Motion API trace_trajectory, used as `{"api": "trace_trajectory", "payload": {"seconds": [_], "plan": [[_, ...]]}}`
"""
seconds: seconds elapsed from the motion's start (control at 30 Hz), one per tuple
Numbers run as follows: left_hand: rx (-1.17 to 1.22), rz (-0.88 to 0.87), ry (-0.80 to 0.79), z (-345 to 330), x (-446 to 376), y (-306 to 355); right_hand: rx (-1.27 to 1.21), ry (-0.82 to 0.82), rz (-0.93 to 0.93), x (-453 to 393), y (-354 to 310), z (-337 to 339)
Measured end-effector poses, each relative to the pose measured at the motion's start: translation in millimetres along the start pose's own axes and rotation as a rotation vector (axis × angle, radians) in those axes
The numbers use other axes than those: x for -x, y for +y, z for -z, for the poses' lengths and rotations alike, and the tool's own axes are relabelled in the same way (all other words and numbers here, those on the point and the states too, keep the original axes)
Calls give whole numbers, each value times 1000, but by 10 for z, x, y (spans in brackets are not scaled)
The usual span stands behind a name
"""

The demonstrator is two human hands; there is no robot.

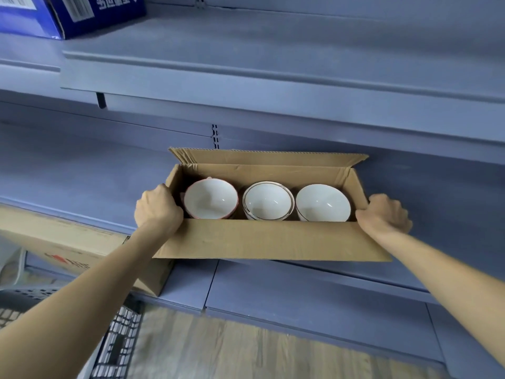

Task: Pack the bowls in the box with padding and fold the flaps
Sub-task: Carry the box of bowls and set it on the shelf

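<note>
The shelf [273, 296] is the biggest thing here, and the cardboard box [270, 239] sits on or just over its front edge, spanning the whole gap between the two hands. The left hand [157, 210] is clamped on the box's left end, fingers curled over the top of that short wall; the right hand [385, 214] grips the right end the same way, thumb toward the near wall and fingers wrapped round the corner. Neither is free.

Inside, three white bowls stand upright in a row: the red-rimmed bowl [210, 198] just beside the left hand, the gold-rimmed bowl [268, 201] midway between the hands, the plain bowl [323, 202] nearest the right hand. They sit very close; whether the rims touch cannot be told. No padding shows around or between them, so I judge the packing step is not finished.

To do this well, set the box fully onto the shelf and keep it level, both ends moving together, so the bowls do not knock. Then free one hand at a time. Padding should go between neighbouring bowls and against both short walls before anything is folded. The back flap [269, 157], beyond both hands, stands up against the shelf wall; the short end flaps are not clearly visible. Fold the flaps only after the padding is in.
</note>
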State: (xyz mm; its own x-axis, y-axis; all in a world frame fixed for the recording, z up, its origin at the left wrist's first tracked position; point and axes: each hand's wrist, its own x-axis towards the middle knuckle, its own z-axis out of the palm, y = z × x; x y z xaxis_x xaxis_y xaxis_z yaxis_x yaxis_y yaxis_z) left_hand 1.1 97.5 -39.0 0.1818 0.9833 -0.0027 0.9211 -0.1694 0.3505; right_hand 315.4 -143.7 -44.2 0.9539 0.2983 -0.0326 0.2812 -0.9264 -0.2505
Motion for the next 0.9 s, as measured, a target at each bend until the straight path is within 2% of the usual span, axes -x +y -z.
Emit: {"api": "trace_trajectory", "payload": {"seconds": [0.17,0.4,0.6,0.9], "plan": [[138,71,-44,44,19,29,-24,-34,-8,87,4,67],[129,-6,-6,61,454,-183,-48,26,33,486,437,208],[152,-74,18,574,969,42,-104,66,-28,908,808,862],[140,-140,-70,1365,2213,203,-112,52,-123,1898,1766,1762]]}}
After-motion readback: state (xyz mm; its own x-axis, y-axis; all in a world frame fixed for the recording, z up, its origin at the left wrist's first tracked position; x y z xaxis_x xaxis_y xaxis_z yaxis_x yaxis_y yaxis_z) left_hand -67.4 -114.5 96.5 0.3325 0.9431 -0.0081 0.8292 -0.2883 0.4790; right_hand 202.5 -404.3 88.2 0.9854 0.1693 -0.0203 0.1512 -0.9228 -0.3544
